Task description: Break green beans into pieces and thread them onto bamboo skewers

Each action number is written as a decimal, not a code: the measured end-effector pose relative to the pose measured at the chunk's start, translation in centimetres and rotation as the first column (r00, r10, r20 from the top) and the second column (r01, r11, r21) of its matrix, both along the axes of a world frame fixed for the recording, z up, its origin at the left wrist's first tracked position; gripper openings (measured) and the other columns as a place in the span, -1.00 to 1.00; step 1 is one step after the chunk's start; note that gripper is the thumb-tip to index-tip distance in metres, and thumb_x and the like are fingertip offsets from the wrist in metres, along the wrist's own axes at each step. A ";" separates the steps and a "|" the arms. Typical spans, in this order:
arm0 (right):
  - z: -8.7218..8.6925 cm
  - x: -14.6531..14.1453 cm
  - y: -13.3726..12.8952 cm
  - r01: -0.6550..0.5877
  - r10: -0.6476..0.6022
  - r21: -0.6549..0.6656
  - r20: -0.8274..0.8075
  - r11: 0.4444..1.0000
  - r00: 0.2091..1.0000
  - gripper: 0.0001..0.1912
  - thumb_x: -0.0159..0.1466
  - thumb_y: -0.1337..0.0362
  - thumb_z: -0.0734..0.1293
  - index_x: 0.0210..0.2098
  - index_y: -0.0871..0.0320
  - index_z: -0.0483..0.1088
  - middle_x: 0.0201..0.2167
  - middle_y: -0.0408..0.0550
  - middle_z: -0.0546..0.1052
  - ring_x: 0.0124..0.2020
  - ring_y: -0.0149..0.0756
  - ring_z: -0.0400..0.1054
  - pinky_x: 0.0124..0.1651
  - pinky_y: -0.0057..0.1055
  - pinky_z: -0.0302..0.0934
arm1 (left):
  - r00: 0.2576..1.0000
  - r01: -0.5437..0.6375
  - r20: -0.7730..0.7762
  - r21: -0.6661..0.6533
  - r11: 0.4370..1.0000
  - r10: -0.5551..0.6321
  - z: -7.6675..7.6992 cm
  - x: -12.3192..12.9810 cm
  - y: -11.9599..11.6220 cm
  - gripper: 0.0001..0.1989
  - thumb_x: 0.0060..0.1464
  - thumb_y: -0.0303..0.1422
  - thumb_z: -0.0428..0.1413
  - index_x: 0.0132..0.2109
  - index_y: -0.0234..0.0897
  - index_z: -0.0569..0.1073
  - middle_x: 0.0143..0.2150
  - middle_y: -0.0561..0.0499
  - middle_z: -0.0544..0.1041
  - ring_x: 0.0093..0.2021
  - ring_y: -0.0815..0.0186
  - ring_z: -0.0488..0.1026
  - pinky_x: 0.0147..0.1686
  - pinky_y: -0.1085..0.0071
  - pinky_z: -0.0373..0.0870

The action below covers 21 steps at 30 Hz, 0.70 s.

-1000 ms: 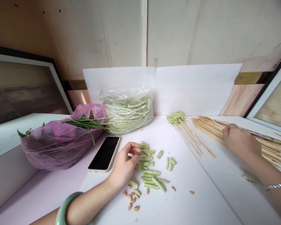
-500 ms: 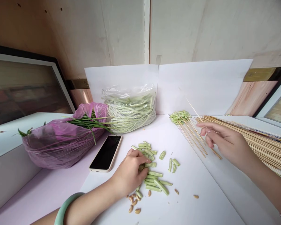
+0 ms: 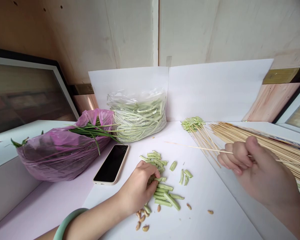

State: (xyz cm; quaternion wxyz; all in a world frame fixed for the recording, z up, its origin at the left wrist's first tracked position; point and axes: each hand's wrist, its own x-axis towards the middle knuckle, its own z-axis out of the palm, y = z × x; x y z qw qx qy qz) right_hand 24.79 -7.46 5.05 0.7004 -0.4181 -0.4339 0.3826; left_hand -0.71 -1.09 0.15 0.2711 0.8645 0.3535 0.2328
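My right hand (image 3: 255,166) is closed round a thin bamboo skewer (image 3: 205,148), whose blurred tip points left over the table. On the pile of cut green bean pieces (image 3: 165,195) rests my left hand (image 3: 140,183), thumb and fingers curled round a bean piece that is mostly hidden. A few loose bean pieces (image 3: 186,175) lie to the right of the pile. At the back, skewers threaded with green bean pieces (image 3: 192,123) lie together, their bare ends towards me.
A bundle of bamboo skewers (image 3: 260,145) lies at the right. Behind are a clear bag of long beans (image 3: 140,116) and a purple bag of greens (image 3: 62,153). A phone (image 3: 111,164) lies left of my left hand. Several brown seeds (image 3: 142,218) are scattered in front.
My right hand has come nearer and turned over, and the skewer has swung from pointing up and back to nearly level, pointing left. My left hand has stayed at the bean pile.
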 end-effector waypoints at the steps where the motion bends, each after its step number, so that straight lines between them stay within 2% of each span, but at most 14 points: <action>1: 0.2 -0.3 0.0 -0.049 0.046 -0.032 -0.107 0.998 0.993 -0.40 0.12 -0.09 0.35 -0.80 0.14 0.09 -0.79 -0.28 0.03 -0.74 -0.49 -0.07 -0.65 -0.48 0.00 | 0.999 -0.018 0.036 -0.013 1.000 0.018 0.1 0.0 0.0 -0.82 -0.02 -0.60 0.03 -0.30 -0.25 0.42 -0.31 -0.01 0.47 -0.19 0.20 0.35 -0.17 0.31 0.28; 3: 0.5 -0.7 0.0 -0.114 0.084 -0.093 -0.279 0.989 0.957 -0.53 0.18 -0.05 0.30 -0.70 0.12 0.29 -0.79 -0.26 0.09 -0.76 -0.49 -0.07 -0.67 -0.50 0.04 | 0.982 -0.050 0.176 -0.081 0.996 0.063 0.3 0.1 -0.1 -0.89 0.04 -0.53 0.04 -0.28 -0.26 0.40 -0.31 -0.01 0.45 -0.25 0.24 0.36 -0.20 0.33 0.29; 4: 0.5 -0.8 0.0 -0.122 0.075 -0.121 -0.336 0.985 0.939 -0.61 0.21 -0.04 0.27 -0.58 0.09 0.41 -0.76 -0.23 0.19 -0.75 -0.47 -0.01 -0.66 -0.49 0.10 | 0.958 -0.053 0.272 -0.134 0.989 0.089 0.3 0.2 -0.1 -0.91 0.07 -0.49 0.04 -0.25 -0.26 0.39 -0.30 -0.01 0.44 -0.26 0.25 0.36 -0.22 0.34 0.30; 5: 0.5 -0.9 0.0 -0.127 0.064 -0.147 -0.370 0.981 0.927 -0.65 0.23 -0.03 0.24 -0.42 0.07 0.49 -0.69 -0.17 0.32 -0.71 -0.45 0.08 -0.62 -0.46 0.17 | 0.923 -0.046 0.367 -0.198 0.979 0.118 0.2 0.2 -0.1 -0.92 0.10 -0.44 0.04 -0.22 -0.26 0.38 -0.29 -0.01 0.43 -0.27 0.27 0.36 -0.22 0.36 0.30; 7: 0.3 -1.1 0.1 -0.162 0.076 -0.195 -0.388 0.967 0.919 -0.62 0.22 -0.02 0.24 -0.19 0.08 0.51 -0.41 -0.02 0.53 -0.58 -0.37 0.26 -0.47 -0.38 0.30 | 0.835 -0.012 0.515 -0.330 0.944 0.191 0.0 0.3 0.1 -0.88 0.11 -0.37 0.07 -0.18 -0.26 0.38 -0.29 0.00 0.40 -0.27 0.30 0.36 -0.24 0.41 0.31; 8: 0.1 -1.2 0.2 -0.191 0.102 -0.204 -0.381 0.960 0.919 -0.60 0.19 -0.02 0.26 -0.18 0.11 0.52 -0.30 0.02 0.54 -0.51 -0.34 0.31 -0.40 -0.35 0.33 | 0.795 0.003 0.558 -0.393 0.920 0.236 -0.1 0.3 0.1 -0.85 0.10 -0.34 0.10 -0.17 -0.27 0.39 -0.29 0.01 0.39 -0.28 0.31 0.35 -0.26 0.43 0.30; 9: -0.2 -1.3 0.2 -0.223 0.137 -0.202 -0.368 0.953 0.920 -0.62 0.17 -0.02 0.30 -0.25 0.13 0.53 -0.30 0.02 0.55 -0.48 -0.33 0.32 -0.37 -0.35 0.33 | 0.760 0.017 0.585 -0.453 0.892 0.283 -0.2 0.4 0.2 -0.82 0.08 -0.32 0.13 -0.16 -0.27 0.40 -0.30 0.03 0.39 -0.29 0.33 0.35 -0.27 0.45 0.29; 11: -0.9 -1.4 0.3 -0.272 0.197 -0.189 -0.340 0.944 0.920 -0.68 0.16 0.00 0.34 -0.48 0.12 0.49 -0.53 -0.08 0.48 -0.57 -0.39 0.24 -0.42 -0.40 0.29 | 0.690 0.050 0.625 -0.544 0.838 0.365 -0.5 0.4 0.2 -0.77 0.03 -0.30 0.19 -0.15 -0.26 0.42 -0.31 0.06 0.38 -0.30 0.36 0.36 -0.26 0.47 0.29; 12: -1.2 -1.5 0.3 -0.282 0.211 -0.181 -0.335 0.942 0.918 -0.65 0.18 0.01 0.34 -0.59 0.12 0.43 -0.66 -0.15 0.37 -0.64 -0.45 0.14 -0.48 -0.44 0.24 | 0.651 0.072 0.646 -0.576 0.814 0.400 -0.6 0.4 0.2 -0.73 0.01 -0.30 0.21 -0.13 -0.25 0.42 -0.31 0.07 0.38 -0.29 0.36 0.37 -0.23 0.47 0.29; 14: -1.7 -1.8 0.5 -0.288 0.213 -0.179 -0.349 0.941 0.913 -0.56 0.22 0.04 0.32 -0.69 0.14 0.33 -0.78 -0.24 0.19 -0.72 -0.52 -0.05 -0.56 -0.50 0.15 | 0.574 0.116 0.679 -0.622 0.775 0.459 -0.7 0.5 0.2 -0.66 -0.03 -0.30 0.24 -0.09 -0.23 0.40 -0.29 0.08 0.39 -0.26 0.36 0.40 -0.15 0.45 0.30; 16: -2.1 -2.0 0.7 -0.281 0.192 -0.200 -0.376 0.939 0.907 -0.64 0.21 0.03 0.32 -0.58 0.13 0.44 -0.76 -0.24 0.22 -0.71 -0.50 -0.02 -0.54 -0.49 0.18 | 0.520 0.156 0.693 -0.652 0.742 0.500 -0.7 0.5 0.0 -0.61 -0.05 -0.31 0.27 -0.06 -0.21 0.38 -0.30 0.09 0.41 -0.25 0.36 0.42 -0.12 0.44 0.30; 17: -2.3 -2.2 0.8 -0.286 0.187 -0.215 -0.388 0.934 0.902 -0.68 0.19 0.01 0.33 -0.47 0.13 0.51 -0.72 -0.19 0.31 -0.66 -0.47 0.08 -0.49 -0.46 0.22 | 0.505 0.176 0.696 -0.662 0.728 0.510 -0.6 0.6 0.0 -0.59 -0.06 -0.32 0.27 -0.05 -0.21 0.37 -0.30 0.10 0.42 -0.26 0.37 0.43 -0.12 0.44 0.30; 19: -2.6 -2.5 0.9 -0.315 0.207 -0.233 -0.394 0.920 0.896 -0.61 0.14 -0.03 0.36 -0.27 0.16 0.56 -0.53 -0.06 0.48 -0.50 -0.36 0.27 -0.35 -0.38 0.30 | 0.490 0.214 0.703 -0.671 0.710 0.516 -0.4 0.7 -0.2 -0.57 -0.06 -0.33 0.27 -0.03 -0.20 0.36 -0.32 0.10 0.44 -0.28 0.38 0.43 -0.13 0.46 0.30; 21: -3.1 -2.8 0.9 -0.360 0.272 -0.212 -0.353 0.909 0.895 -0.61 0.12 -0.02 0.38 -0.27 0.17 0.57 -0.37 0.01 0.53 -0.38 -0.30 0.33 -0.23 -0.35 0.30 | 0.481 0.248 0.714 -0.667 0.703 0.508 -0.2 0.7 -0.2 -0.57 -0.06 -0.35 0.27 -0.02 -0.21 0.35 -0.34 0.10 0.48 -0.30 0.39 0.43 -0.15 0.48 0.30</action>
